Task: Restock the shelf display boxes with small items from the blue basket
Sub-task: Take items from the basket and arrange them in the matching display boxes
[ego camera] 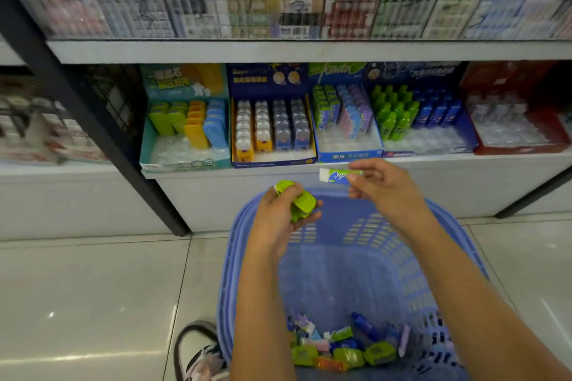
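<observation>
The left hand (283, 210) gripped green items (298, 202); the right hand (376, 184) pinched a green-and-white eraser (335, 176). Both hovered above the blue basket (411, 257), just below the shelf display boxes (348, 127).

Count: 5 open display boxes (274, 120) on the lower shelf (309, 51), 1 blue basket (458, 241), 2 hands (280, 210), each holding 1 green item (301, 202).
</observation>
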Motion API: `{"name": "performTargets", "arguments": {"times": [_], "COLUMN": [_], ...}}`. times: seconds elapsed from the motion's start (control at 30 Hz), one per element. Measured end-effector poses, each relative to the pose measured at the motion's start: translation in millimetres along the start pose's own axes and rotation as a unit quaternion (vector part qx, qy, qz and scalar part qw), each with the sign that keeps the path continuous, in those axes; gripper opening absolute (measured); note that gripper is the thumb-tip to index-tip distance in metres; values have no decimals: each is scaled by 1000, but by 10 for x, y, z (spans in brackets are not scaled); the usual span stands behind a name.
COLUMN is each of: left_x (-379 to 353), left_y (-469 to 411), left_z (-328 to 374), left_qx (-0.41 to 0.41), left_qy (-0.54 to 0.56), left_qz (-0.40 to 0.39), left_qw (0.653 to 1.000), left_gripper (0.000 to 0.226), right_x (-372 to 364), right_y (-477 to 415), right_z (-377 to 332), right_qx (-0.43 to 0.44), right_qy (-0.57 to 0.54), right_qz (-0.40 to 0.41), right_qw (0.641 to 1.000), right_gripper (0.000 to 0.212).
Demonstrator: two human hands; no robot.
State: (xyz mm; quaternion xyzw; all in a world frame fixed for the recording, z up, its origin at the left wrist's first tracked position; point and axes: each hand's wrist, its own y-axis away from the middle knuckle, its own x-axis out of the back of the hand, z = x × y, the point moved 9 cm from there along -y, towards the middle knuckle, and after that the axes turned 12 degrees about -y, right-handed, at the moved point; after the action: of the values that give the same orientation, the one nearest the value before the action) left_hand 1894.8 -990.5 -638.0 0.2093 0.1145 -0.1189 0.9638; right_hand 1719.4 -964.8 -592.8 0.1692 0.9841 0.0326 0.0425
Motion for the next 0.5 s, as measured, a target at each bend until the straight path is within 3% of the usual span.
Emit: {"name": "performTargets", "arguments": {"times": [0.13,0.33,0.5], "left_x": [302,459,430], "left_y": [5,-29,-47], "left_z": [157,209,236], "left_qx": [-43,-38,-51], "left_qy": [-16,54,60], "left_qz": [47,50,24], "left_qw": [998,997,997], "left_gripper": [7,13,14], "right_x": [-301,-853,-536], "right_y": [-248,-577,-776], "right_z": [-479,-744,-1020], "right_qx": [109,201,248], "right_qy": [96,251,270], "right_qz": [1,-44,42], "right_qw": [989,946,930], "right_gripper": [21,11,20]}}
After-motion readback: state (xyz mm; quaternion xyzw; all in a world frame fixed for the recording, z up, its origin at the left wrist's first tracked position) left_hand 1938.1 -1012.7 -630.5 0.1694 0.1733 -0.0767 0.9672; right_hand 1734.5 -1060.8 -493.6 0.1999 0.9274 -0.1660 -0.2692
